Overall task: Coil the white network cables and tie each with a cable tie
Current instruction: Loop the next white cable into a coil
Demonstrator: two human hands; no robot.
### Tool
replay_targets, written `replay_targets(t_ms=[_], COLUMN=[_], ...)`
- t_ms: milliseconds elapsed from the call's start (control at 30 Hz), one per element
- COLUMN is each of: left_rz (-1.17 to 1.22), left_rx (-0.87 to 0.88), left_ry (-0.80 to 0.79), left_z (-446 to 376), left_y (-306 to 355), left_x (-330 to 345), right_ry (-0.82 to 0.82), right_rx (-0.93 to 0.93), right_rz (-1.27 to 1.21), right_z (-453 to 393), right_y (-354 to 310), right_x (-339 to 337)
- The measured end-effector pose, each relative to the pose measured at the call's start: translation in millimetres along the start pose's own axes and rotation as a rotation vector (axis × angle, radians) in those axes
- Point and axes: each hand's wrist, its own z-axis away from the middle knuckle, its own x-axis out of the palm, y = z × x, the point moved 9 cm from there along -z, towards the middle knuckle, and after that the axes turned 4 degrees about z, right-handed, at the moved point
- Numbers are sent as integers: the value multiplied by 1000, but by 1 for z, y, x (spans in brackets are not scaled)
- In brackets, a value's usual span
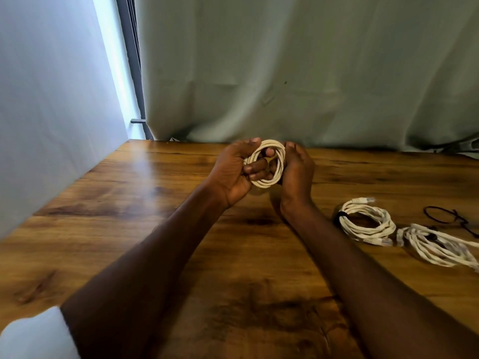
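Holding the coiled cable (267,164) with both hands, left hand (233,174) and right hand (295,172) each keeping a clenched grip, pinch loops together; fetch the black tie (440,215) at four o'clock.

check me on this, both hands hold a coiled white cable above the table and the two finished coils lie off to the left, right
Not quite: the head view shows the two finished coils lying to the right. The left hand and right hand do hold a coiled white cable above the table.

Daylight from window gap upper left; glare streak on table (145,161); soft focus, wide-angle edge bending.
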Motion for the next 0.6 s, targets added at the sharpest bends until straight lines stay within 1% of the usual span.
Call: replay_targets(t_ms=[67, 100, 167, 233, 300, 367, 400, 467, 600], left_rz=[-57, -90, -142, -180, -269, -393, -441, -507, -673], left_rx=[32, 40, 53, 56, 38, 7, -6, -9, -28], left_ry=[-7, -7, 25, 74, 106, 128, 127, 124, 135], left_z=[0, 0, 0, 3, 7, 9, 10, 10, 8], left_y=[6, 8, 13, 17, 20, 21, 21, 21, 16], left_x=[-2, -4, -12, -22, -30, -36, -36, -33, -34], right_ry=[-44, -101, -252, -368, -431, -461, -454, -422, -335], right_rx=[50, 124, 333, 454, 451, 370, 323, 272, 257], right_rz=[-35, -72, -181, -258, -180, -30, 7, -27, -38], right_z=[2, 4, 12, 18, 18, 21, 21, 21, 7], right_y=[1, 4, 15, 20, 22, 21, 19, 17, 21], right_x=[0, 4, 15, 25, 30, 31, 31, 31, 25])
